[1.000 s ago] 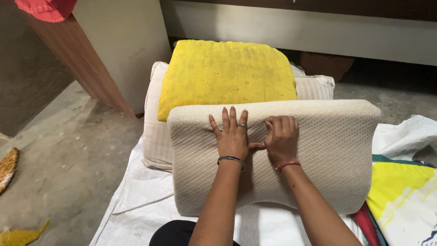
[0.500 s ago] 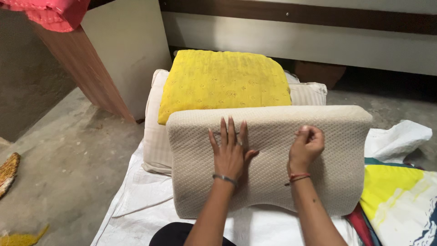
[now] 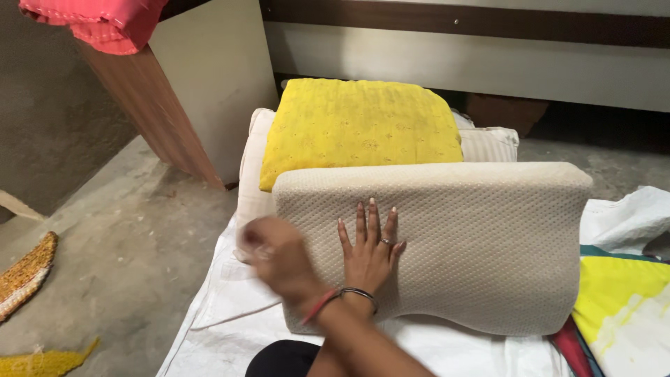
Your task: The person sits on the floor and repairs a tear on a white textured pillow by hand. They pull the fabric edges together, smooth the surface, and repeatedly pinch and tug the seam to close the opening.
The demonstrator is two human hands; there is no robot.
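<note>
A beige contoured foam pillow (image 3: 474, 244) with a dotted knit cover lies across a white sheet (image 3: 223, 314) on the floor. My left hand (image 3: 368, 250) rests flat on the pillow's left half, fingers spread, with a ring and a dark bangle on the wrist. My right hand (image 3: 273, 255), with a red thread at the wrist, is crossed over my left forearm. It is motion-blurred at the pillow's left edge, and its fingers cannot be made out.
A yellow cushion (image 3: 359, 129) lies on a pale striped pillow (image 3: 490, 144) behind the beige one. A wooden panel (image 3: 157, 112) with pink cloth (image 3: 105, 24) stands at the left. A woven mat (image 3: 26, 274) and yellow-white fabric (image 3: 621, 307) lie to the sides.
My right hand has swept from the pillow's right-middle across my left arm to the pillow's left edge. My left hand stays flat on the pillow. The view has moved closer.
</note>
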